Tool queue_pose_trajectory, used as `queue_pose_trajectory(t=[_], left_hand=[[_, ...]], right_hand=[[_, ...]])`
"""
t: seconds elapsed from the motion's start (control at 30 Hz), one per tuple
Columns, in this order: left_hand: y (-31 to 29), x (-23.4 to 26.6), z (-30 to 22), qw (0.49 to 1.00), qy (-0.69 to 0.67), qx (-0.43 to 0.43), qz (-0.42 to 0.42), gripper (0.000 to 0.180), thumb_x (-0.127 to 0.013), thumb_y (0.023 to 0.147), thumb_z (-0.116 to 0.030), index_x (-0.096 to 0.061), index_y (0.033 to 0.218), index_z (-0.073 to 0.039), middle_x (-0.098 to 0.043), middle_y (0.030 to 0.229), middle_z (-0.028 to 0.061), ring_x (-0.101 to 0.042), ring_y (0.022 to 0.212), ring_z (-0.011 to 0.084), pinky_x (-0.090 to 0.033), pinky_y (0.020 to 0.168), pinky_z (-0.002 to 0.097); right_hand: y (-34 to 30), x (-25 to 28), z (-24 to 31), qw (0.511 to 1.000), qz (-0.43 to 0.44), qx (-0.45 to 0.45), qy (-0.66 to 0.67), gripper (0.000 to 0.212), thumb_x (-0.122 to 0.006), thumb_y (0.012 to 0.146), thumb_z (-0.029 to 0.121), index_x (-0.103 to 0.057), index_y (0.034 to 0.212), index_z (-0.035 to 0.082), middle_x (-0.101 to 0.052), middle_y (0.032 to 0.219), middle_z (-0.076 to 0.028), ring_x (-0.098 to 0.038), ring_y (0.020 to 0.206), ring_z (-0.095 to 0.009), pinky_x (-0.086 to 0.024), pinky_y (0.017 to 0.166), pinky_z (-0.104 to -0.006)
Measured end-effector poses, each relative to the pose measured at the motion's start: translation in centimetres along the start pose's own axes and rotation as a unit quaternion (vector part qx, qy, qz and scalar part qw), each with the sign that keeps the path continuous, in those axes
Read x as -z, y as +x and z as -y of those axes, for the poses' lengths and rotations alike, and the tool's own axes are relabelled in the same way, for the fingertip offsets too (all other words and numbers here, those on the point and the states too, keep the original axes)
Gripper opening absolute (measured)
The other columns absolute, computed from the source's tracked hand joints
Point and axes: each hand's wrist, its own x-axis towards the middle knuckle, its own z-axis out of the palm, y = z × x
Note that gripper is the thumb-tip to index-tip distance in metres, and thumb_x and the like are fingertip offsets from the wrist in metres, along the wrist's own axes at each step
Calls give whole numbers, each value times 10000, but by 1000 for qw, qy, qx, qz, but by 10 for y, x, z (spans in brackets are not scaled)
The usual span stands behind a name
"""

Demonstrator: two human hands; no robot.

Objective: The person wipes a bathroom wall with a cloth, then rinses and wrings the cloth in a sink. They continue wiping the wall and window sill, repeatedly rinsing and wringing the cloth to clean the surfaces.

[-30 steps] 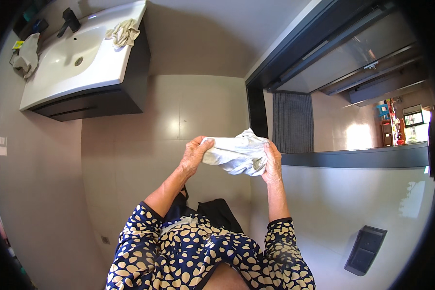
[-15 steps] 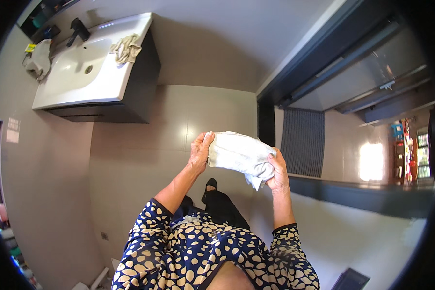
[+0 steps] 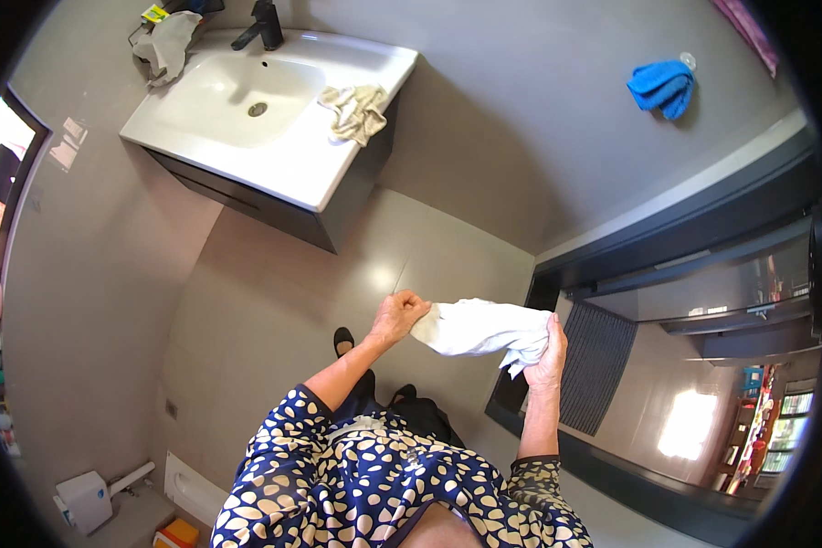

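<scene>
I hold a white cloth [image 3: 480,327] stretched between both hands at chest height over the tiled floor. My left hand [image 3: 396,316] grips its left end in a closed fist. My right hand [image 3: 548,354] clasps the bunched right end, with a corner hanging below the fingers. My sleeves are dark blue with cream spots. My dark shoes show on the floor beneath the cloth.
A white washbasin [image 3: 274,146] on a dark cabinet hangs at the upper left, with a black tap [image 3: 261,22], a crumpled beige rag [image 3: 356,110] and a grey cloth [image 3: 166,44]. A blue cloth [image 3: 661,86] hangs on the wall. A dark doorway frame [image 3: 667,247] and grey mat [image 3: 595,365] lie to the right.
The view has swung so the basin looms larger at the upper left and the blue cloth appears. The white cloth is now pulled longer and flatter between my hands.
</scene>
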Motion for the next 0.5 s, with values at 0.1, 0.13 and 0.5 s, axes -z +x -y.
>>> queue_pose_trajectory(t=[0.1, 0.13, 0.5], left_hand=[[14, 37, -20, 990, -87, 28, 105, 482, -688, 780, -322, -528, 1161, -73, -558, 1005, 78, -543, 817, 127, -448, 700, 291], [10, 50, -41, 985, -112, 34, 129, 593, -690, 773, -361, -483, 1261, -95, -535, 1108, 92, -545, 890, 140, -445, 733, 305], [69, 182, -124, 914, -356, 34, 191, 510, -706, 776, -270, -458, 1167, -55, -592, 979, 25, -579, 818, 89, -486, 585, 242]], right_hand=[[8, -55, -4, 984, 117, 4, -137, 187, -546, 893, 148, -537, 1001, -4, -598, 868, -58, -591, 761, -116, -497, 679, -262], [8, -79, -5, 970, 168, -6, -178, 193, -544, 893, 140, -528, 1018, -6, -593, 862, -54, -589, 760, -112, -499, 680, -268], [67, -279, -29, 946, 317, 38, -47, 418, -555, 845, 251, -466, 1154, -16, -571, 1082, -117, -551, 1010, -204, -438, 901, -354]])
